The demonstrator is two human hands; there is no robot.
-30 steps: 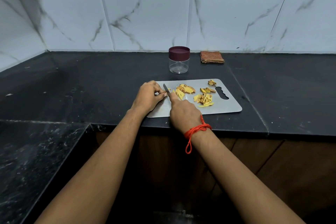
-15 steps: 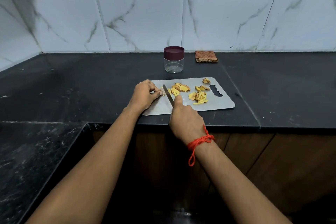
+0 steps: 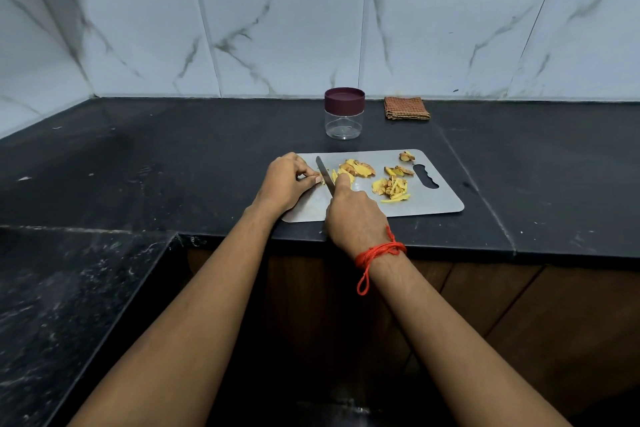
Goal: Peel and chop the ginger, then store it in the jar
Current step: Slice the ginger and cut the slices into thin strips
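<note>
While the left hand [image 3: 287, 184] crouches over the near-left part of the cutting board [image 3: 440, 201], its fingers are curled and the fingertips pinch down a small ginger piece [image 3: 320, 180], so little of it showing that I cannot tell which way its length runs. Right beside those fingertips sits the knife [image 3: 323, 173]. The right hand [image 3: 356, 215] is wrapped round the hidden handle, with the forefinger laid forward along the back of the blade. That blade is the line to watch: it runs away from the person, tip angled slightly to the far left, and the pinched piece lies just on its left side, squeezed between steel and fingertips. So the left hand is the one on the ginger, and the right hand comes at it from the right. By my reading, the next cut has to fall very near those fingers, and that looks like the risk. Off to the right of the blade the cut work is spread out: sliced ginger [image 3: 356, 168], a heap of thin strips [image 3: 391, 188] and peel scraps [image 3: 407, 156] near the board's handle slot. Beyond the far edge stands the jar [image 3: 344, 121], lid on and well apart from both hands, with nothing visible inside. Storing looks some way off; chopping is the job in hand.
</note>
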